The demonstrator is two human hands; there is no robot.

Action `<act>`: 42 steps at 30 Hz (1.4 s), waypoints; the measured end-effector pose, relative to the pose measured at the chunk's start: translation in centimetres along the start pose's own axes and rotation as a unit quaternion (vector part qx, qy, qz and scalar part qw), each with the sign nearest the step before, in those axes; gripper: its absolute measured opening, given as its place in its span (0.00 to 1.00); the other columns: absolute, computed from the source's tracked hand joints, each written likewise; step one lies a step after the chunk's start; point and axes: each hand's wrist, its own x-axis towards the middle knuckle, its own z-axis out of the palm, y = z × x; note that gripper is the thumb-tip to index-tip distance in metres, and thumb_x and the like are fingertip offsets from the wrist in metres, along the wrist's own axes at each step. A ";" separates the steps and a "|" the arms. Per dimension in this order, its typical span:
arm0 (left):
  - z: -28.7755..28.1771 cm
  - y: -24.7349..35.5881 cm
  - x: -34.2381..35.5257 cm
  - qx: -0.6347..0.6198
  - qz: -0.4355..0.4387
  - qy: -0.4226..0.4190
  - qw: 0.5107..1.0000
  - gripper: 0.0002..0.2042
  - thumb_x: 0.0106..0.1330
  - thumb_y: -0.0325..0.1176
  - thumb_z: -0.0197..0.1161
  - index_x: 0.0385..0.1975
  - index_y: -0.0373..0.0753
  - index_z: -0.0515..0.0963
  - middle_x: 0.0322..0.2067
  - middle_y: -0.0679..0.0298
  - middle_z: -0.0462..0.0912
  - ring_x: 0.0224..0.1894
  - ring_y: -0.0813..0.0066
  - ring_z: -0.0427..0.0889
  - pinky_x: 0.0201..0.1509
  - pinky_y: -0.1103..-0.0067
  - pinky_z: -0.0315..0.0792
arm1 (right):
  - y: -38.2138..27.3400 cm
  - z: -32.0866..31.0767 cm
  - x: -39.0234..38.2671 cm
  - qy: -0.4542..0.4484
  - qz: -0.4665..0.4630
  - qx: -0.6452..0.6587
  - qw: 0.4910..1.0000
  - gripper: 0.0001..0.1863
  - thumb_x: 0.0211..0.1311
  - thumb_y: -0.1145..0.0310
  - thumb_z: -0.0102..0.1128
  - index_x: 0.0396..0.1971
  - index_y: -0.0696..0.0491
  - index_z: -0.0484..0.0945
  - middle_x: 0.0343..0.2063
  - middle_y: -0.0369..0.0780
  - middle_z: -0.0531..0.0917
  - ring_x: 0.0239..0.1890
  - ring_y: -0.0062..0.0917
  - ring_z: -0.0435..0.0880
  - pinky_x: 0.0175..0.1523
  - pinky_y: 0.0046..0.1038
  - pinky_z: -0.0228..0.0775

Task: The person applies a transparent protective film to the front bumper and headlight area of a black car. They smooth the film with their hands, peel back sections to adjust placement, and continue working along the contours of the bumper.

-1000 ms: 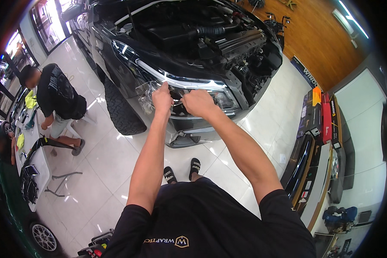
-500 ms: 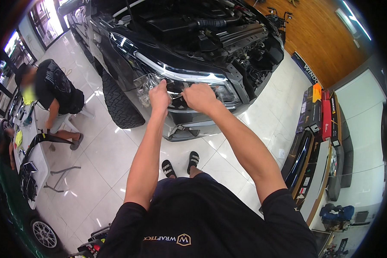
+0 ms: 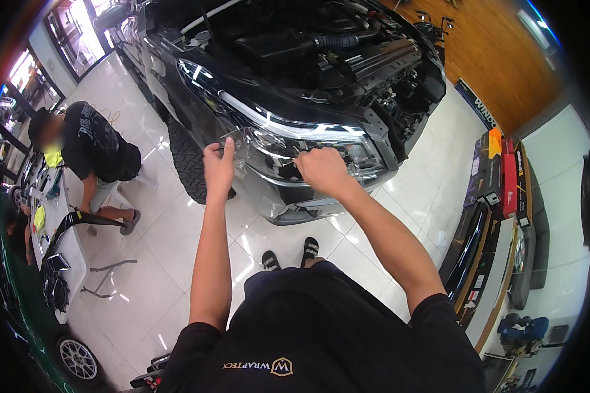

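Note:
My left hand [image 3: 219, 168], fingers curled and thumb raised, grips crumpled clear film [image 3: 241, 152] at the outer lower part of the headlight [image 3: 288, 128] of a dark vehicle with its engine bay open. My right hand [image 3: 319, 170] is closed against the lower middle of that lamp, its fingertips pinched on something too small to make out. The front bumper [image 3: 301, 208] is below both hands, and the front tyre [image 3: 185, 164] stands left of them.
A co-worker [image 3: 92, 141] bends over a white folding table [image 3: 75, 268] with parts and yellow cloths on the left, beside a green car [image 3: 23, 308]. Boxes and long panels [image 3: 508, 177] line the right, below a wooden wall [image 3: 491, 52]. A motorbike stands behind the vehicle.
My left hand has moved leftward and down, pulling the film away from the lamp's middle, so the gap between my hands is wider. My right hand has shifted slightly right and down in view.

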 end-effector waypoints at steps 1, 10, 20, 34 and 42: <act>0.8 -0.4 0.7 -0.054 -0.086 -0.027 0.994 0.32 0.72 0.60 0.61 0.51 0.29 0.78 0.49 0.54 0.80 0.46 0.65 0.82 0.52 0.71 0.76 | 0.0 -0.2 0.1 -0.019 0.003 0.003 1.000 0.22 0.75 0.57 0.54 0.24 0.55 0.84 0.20 0.48 0.85 0.27 0.46 0.87 0.38 0.45 0.78; -1.0 2.3 2.8 -0.412 -0.346 -0.221 0.814 0.18 0.72 0.50 0.68 0.34 0.41 0.76 0.26 0.67 0.74 0.23 0.75 0.72 0.26 0.77 0.71 | -0.5 -0.1 -0.1 0.019 0.031 -0.001 0.999 0.21 0.74 0.58 0.54 0.23 0.55 0.84 0.20 0.49 0.85 0.27 0.46 0.87 0.37 0.45 0.79; 0.5 0.7 2.0 -0.623 -0.377 -0.329 0.601 0.05 0.76 0.30 0.56 0.44 0.35 0.74 0.19 0.76 0.63 0.17 0.87 0.60 0.19 0.85 0.57 | -0.7 0.1 0.0 -0.002 0.052 -0.003 0.999 0.22 0.75 0.57 0.53 0.25 0.56 0.85 0.23 0.50 0.86 0.31 0.47 0.88 0.40 0.45 0.79; 1.3 2.5 -0.6 -0.592 -0.335 -0.271 0.681 0.13 0.79 0.40 0.56 0.30 0.43 0.72 0.15 0.77 0.55 0.14 0.85 0.53 0.18 0.82 0.51 | -1.6 0.1 -0.2 0.001 0.095 -0.032 0.995 0.20 0.73 0.59 0.55 0.25 0.53 0.87 0.26 0.47 0.88 0.33 0.44 0.89 0.42 0.43 0.80; 0.8 1.9 -1.6 -0.595 -0.330 -0.287 0.675 0.13 0.80 0.39 0.54 0.30 0.44 0.69 0.16 0.76 0.57 0.14 0.84 0.53 0.18 0.81 0.49 | -1.7 0.0 0.0 -0.021 0.085 -0.043 0.995 0.22 0.75 0.57 0.53 0.27 0.56 0.87 0.27 0.49 0.88 0.34 0.45 0.89 0.43 0.44 0.80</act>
